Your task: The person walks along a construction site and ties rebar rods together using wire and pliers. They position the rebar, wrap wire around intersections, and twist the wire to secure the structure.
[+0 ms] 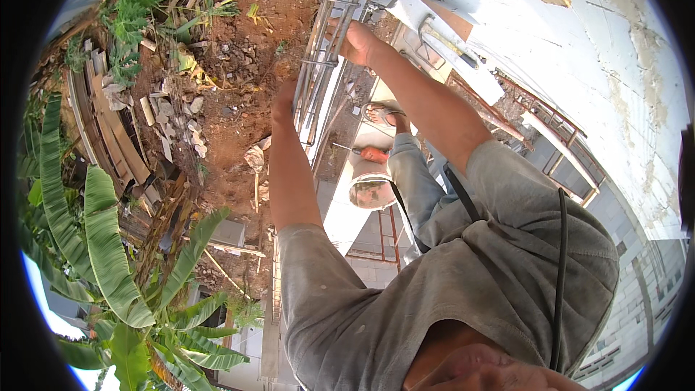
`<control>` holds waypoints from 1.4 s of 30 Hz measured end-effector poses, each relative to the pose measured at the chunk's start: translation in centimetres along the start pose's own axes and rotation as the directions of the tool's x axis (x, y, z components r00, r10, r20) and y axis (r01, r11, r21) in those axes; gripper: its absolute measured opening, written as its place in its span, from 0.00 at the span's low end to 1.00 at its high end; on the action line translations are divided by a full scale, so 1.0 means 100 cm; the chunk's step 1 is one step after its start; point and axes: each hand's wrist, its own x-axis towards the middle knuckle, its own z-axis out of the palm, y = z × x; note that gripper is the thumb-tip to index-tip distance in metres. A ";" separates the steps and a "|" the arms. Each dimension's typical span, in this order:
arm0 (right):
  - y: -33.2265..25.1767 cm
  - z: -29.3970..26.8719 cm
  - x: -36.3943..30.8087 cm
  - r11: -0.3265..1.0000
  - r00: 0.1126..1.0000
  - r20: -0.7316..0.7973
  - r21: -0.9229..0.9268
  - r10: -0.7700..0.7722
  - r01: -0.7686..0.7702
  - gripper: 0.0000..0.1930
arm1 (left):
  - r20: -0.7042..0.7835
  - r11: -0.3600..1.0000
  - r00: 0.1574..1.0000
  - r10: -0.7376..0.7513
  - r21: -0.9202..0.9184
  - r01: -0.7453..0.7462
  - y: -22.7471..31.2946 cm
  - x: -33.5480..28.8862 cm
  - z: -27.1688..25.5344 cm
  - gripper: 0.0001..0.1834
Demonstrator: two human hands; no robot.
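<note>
From the bucket (pixel 373 192), the cage (pixel 323 62) lies up and left in view, its long axis steep, top leaning right. The right hand (pixel 355 43) is at it almost straight above the bucket; the left hand (pixel 284 95) is lower, up-left of the bucket. Fingers are mostly hidden: clamped or apart, I cannot tell. The view's upper edge cuts the cage.

You're working in bright daylight: the white wall (pixel 615 87) to your right glares nearly to pure white, and the sky (pixel 61 311) at lower left is washed out with a blue fringe. Your grey shirt (pixel 463 297) shows only soft shading, and the rebar cage (pixel 318 63) is reasonably crisp. Fisheye distortion bows the block wall (pixel 637 297) and stacked planks (pixel 108 123) toward a black, blurry rim.
</note>
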 end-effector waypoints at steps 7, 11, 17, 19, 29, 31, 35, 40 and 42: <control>0.002 0.002 0.004 0.989 0.999 0.046 0.150 -0.019 0.011 0.08 | 0.149 0.991 0.980 0.133 -0.054 -0.126 -0.011 0.004 0.000 0.27; 0.002 0.000 0.007 0.994 0.999 0.047 0.104 0.028 -0.033 0.06 | 0.117 0.943 0.948 0.295 -0.193 -0.270 -0.046 0.029 0.011 0.26; 0.005 -0.009 0.016 0.997 1.000 -0.005 0.071 0.018 -0.017 0.08 | 0.240 0.987 0.962 0.131 -0.122 -0.104 -0.024 0.018 0.002 0.31; -0.001 -0.008 0.017 0.996 1.000 0.011 0.084 0.027 -0.028 0.09 | 0.232 0.985 0.965 0.122 -0.151 -0.089 -0.023 0.020 0.002 0.31; 0.008 -0.006 0.017 0.995 0.995 -0.100 0.092 -0.030 0.040 0.16 | 0.181 0.978 0.977 0.111 0.154 -0.140 -0.006 0.019 0.010 0.33; 0.007 -0.003 0.016 0.998 0.992 -0.121 0.049 -0.035 0.042 0.18 | 0.165 0.966 0.974 0.154 0.180 -0.184 -0.010 0.025 0.014 0.33; 0.003 -0.015 0.019 0.983 0.992 -0.072 -0.164 -0.099 0.086 0.26 | 0.177 0.934 0.962 0.207 0.256 -0.249 0.024 -0.002 0.012 0.22; 0.000 -0.017 0.034 0.937 0.983 -0.106 -0.333 -0.151 0.108 0.37 | 0.182 0.985 0.971 0.158 0.035 -0.167 0.017 -0.004 0.012 0.19; -0.010 -0.014 0.013 0.692 0.974 0.018 -0.700 -0.226 0.174 0.33 | 0.175 0.967 0.961 0.213 -0.175 -0.182 0.008 -0.002 0.015 0.20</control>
